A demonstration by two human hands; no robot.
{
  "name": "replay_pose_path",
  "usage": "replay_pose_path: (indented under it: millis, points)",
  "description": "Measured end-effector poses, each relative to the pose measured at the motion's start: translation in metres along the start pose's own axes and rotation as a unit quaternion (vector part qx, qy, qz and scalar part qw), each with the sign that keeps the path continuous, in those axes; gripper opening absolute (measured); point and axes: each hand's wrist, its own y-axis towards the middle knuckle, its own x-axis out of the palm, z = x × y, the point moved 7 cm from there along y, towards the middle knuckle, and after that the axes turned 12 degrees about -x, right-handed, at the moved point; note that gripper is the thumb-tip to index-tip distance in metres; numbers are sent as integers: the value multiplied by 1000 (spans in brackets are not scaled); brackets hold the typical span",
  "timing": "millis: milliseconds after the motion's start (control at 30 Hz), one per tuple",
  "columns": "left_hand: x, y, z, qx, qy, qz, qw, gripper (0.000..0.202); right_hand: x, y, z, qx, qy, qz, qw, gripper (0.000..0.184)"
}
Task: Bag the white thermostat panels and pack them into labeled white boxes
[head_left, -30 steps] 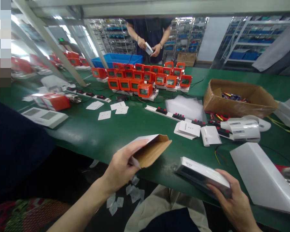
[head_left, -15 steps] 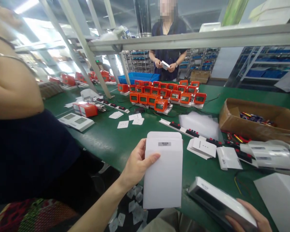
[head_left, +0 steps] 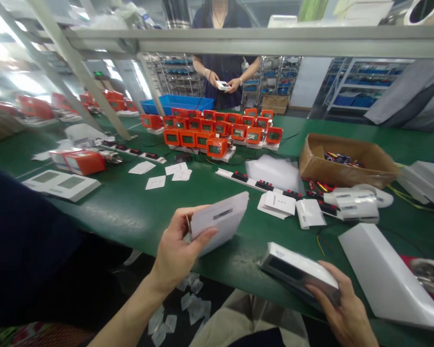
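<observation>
My left hand (head_left: 177,250) is closed on a flat white cardboard sleeve (head_left: 220,219) with a small grey label, held tilted over the near edge of the green table (head_left: 130,207). My right hand (head_left: 342,308) grips a white device with a dark screen face (head_left: 298,272), held low at the table's near edge. The two items are apart, the sleeve to the left of the device.
Rows of orange meters (head_left: 217,130) stand mid-table. A brown cardboard box (head_left: 343,161) with coloured parts sits right. White cards (head_left: 277,202), label rolls (head_left: 356,202), a white sheet (head_left: 386,277) lie near. A person (head_left: 224,72) stands across holding a white device. Paper scraps (head_left: 191,303) litter the floor.
My left hand turned the sleeve from upright and face-on to tilted flat, label up. The view dropped slightly. The right hand keeps hold of the white device.
</observation>
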Motion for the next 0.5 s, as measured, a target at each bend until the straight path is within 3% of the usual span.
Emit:
replay_pose_path:
  millis: [133,233,400,500]
  points:
    - [19,-15,1,180,76,-80,977,28,-6,9,-9,24,46,-2,999,40]
    - [27,-28,-5,245,84,-127,957,31,-8,9,-10,41,58,3,997,38]
    - [23,-36,-5,256,65,-117,957,33,-11,11,-11,47,57,1,997,37]
    - [23,-35,-3,219,42,-127,966,32,-35,21,-11,58,26,24,998,39]
